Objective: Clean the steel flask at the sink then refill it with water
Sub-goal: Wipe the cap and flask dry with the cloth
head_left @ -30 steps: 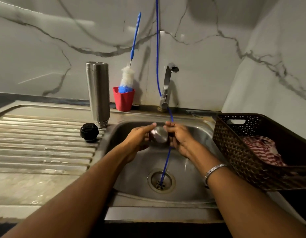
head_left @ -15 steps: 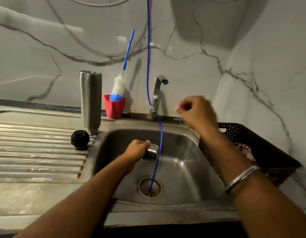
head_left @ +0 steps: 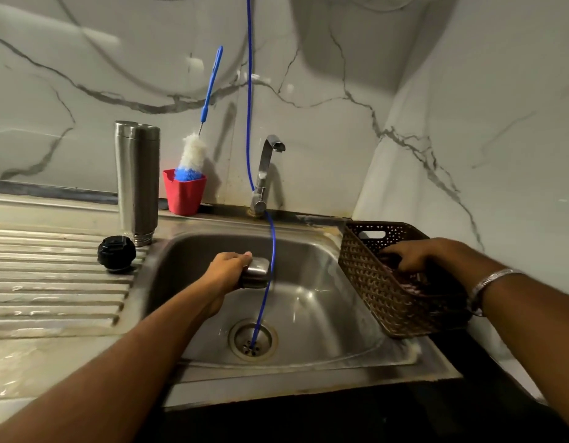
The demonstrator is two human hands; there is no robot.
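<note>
The steel flask (head_left: 136, 183) stands upside down at the back of the drainboard, left of the sink (head_left: 315, 302). Its black stopper (head_left: 116, 253) lies in front of it on the ridges. My left hand (head_left: 227, 270) grips the flask's steel cap (head_left: 257, 272) over the middle of the sink basin. My right hand (head_left: 414, 254) reaches into the brown basket (head_left: 372, 282) on the sink's right side, fingers spread and pointing down. What those fingertips touch inside the basket is hidden in shadow.
A tap (head_left: 264, 174) stands behind the sink, no water running. A thin blue tube (head_left: 270, 251) hangs from above down into the drain. A red cup (head_left: 184, 195) holding a bottle brush (head_left: 192, 155) sits beside the flask. The ridged drainboard (head_left: 53, 282) lies left.
My right hand let go of the cap, rose, then dropped right into the basket. My left hand kept the cap over the sink.
</note>
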